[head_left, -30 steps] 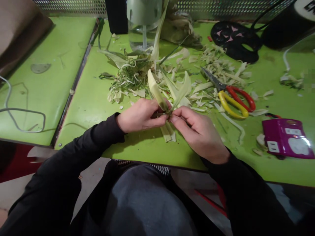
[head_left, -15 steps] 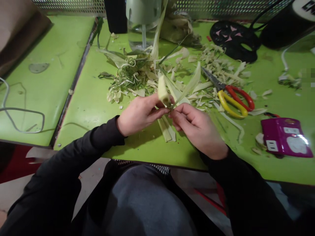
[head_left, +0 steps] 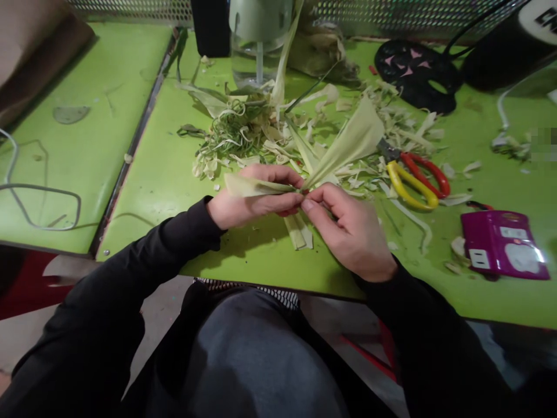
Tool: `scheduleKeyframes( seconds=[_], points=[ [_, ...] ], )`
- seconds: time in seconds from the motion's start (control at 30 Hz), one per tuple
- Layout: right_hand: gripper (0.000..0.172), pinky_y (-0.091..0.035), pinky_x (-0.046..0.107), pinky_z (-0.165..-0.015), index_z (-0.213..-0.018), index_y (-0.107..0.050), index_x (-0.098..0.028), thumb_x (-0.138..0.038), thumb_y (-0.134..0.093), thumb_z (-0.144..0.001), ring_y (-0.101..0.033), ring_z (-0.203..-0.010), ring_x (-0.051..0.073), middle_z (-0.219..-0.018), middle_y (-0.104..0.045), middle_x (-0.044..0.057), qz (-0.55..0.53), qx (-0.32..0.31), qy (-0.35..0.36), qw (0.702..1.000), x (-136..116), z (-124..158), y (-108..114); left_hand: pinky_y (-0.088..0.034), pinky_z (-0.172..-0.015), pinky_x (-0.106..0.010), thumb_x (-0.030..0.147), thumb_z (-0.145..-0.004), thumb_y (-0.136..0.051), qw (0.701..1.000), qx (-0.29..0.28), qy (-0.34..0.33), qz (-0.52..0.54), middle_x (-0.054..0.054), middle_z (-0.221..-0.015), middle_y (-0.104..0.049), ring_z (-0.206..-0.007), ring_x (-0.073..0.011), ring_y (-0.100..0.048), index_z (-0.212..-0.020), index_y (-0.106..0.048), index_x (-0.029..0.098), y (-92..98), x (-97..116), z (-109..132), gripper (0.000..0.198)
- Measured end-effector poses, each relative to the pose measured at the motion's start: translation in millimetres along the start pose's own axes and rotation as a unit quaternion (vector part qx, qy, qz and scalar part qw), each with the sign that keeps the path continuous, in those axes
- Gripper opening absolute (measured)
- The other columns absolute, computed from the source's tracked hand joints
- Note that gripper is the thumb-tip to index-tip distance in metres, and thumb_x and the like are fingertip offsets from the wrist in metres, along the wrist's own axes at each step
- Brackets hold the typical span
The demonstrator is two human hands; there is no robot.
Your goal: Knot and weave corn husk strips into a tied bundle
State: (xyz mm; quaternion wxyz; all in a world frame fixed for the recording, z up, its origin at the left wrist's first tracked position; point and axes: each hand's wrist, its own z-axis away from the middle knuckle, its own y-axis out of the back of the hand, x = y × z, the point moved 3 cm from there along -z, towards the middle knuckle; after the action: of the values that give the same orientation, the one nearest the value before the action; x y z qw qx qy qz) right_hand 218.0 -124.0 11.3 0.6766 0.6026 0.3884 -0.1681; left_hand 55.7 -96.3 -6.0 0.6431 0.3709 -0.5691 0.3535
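Note:
Pale corn husk strips meet in a small bundle between my two hands, just above the table. My left hand is closed on them, thumb and fingers pinching near the joint. One husk strip lies back across that hand. My right hand pinches the same joint from the other side with thumb and forefinger. A wide strip fans up to the right and covers the blades of the scissors, which have red and yellow handles. Below the hands two flat husk pieces hang over or lie on the table.
Husk scraps and curled green shreds are heaped behind my hands. A clear bottle with a green top stands at the back. To the right lie a purple box and a black mask-like object. A seam divides the green table.
The folded husk piece that stood up by my left hand now lies back over it to the left. The strip on the right has spread wider and covers the scissor blades.

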Motion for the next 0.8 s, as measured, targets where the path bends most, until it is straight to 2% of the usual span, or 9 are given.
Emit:
scheduleKeyframes(
  seconds=[0.1,0.37,0.47,0.6,0.67,0.8],
  points=[
    [0.017,-0.032,0.028,-0.053,-0.079,-0.056,-0.024,-0.033,-0.052,-0.093,-0.041,-0.053,0.013,-0.058,-0.049,-0.003,-0.013,-0.015,-0.006,1.000,-1.6,2.3,1.6,-0.049,-0.056,-0.018,0.022,-0.081,-0.067,1.000,-0.003,0.000,0.017,0.000,-0.066,-0.064,-0.058,-0.0070,-0.059,-0.089,-0.062,0.012,-0.5,1.5,3.0,0.014],
    [0.021,-0.031,0.029,-0.052,-0.078,-0.052,-0.025,-0.037,-0.050,-0.095,-0.039,-0.052,0.013,-0.055,-0.042,-0.004,-0.024,-0.027,-0.010,0.999,-1.0,6.6,4.0,-0.048,-0.056,-0.019,0.018,-0.076,-0.067,0.995,0.020,-0.028,-0.089,0.000,-0.070,-0.064,-0.060,-0.0077,-0.058,-0.084,-0.063,0.013,2.8,14.2,5.4,0.010],
    [0.020,-0.032,0.029,-0.053,-0.078,-0.052,-0.025,-0.037,-0.051,-0.094,-0.040,-0.053,0.013,-0.055,-0.042,-0.004,-0.026,-0.032,-0.010,0.999,-1.7,6.4,3.2,-0.047,-0.055,-0.018,0.016,-0.075,-0.068,0.995,0.023,-0.026,-0.096,0.001,-0.068,-0.063,-0.060,-0.0076,-0.058,-0.081,-0.062,0.013,3.7,16.2,5.3,0.009],
    [0.022,-0.031,0.029,-0.052,-0.075,-0.052,-0.023,-0.036,-0.053,-0.093,-0.037,-0.051,0.011,-0.057,-0.041,-0.004,-0.074,-0.034,-0.019,0.997,3.0,1.8,3.3,-0.054,-0.062,-0.020,0.015,-0.078,-0.068,0.998,-0.001,0.041,0.039,0.000,-0.070,-0.067,-0.062,-0.0082,-0.064,-0.086,-0.062,0.012,5.3,10.9,2.3,0.010],
    [0.026,-0.034,0.029,-0.054,-0.077,-0.054,-0.023,-0.041,-0.051,-0.095,-0.041,-0.054,0.012,-0.061,-0.047,-0.003,-0.114,-0.040,-0.023,0.992,8.4,-2.8,5.6,-0.058,-0.070,-0.023,0.010,-0.080,-0.064,0.989,-0.013,0.089,0.117,-0.003,-0.076,-0.071,-0.069,-0.0098,-0.068,-0.092,-0.062,0.011,6.8,8.3,0.4,0.011],
    [0.033,-0.044,0.031,-0.069,-0.103,-0.063,-0.022,-0.051,-0.050,-0.095,-0.057,-0.077,0.016,-0.090,-0.065,0.004,-0.152,-0.004,-0.023,0.988,18.4,-14.7,14.1,-0.060,-0.070,-0.022,0.002,-0.081,-0.058,0.972,-0.043,0.147,0.181,-0.006,-0.076,-0.073,-0.069,-0.0101,-0.069,-0.090,-0.065,0.009,8.0,4.5,-2.4,0.014]
  ],
)
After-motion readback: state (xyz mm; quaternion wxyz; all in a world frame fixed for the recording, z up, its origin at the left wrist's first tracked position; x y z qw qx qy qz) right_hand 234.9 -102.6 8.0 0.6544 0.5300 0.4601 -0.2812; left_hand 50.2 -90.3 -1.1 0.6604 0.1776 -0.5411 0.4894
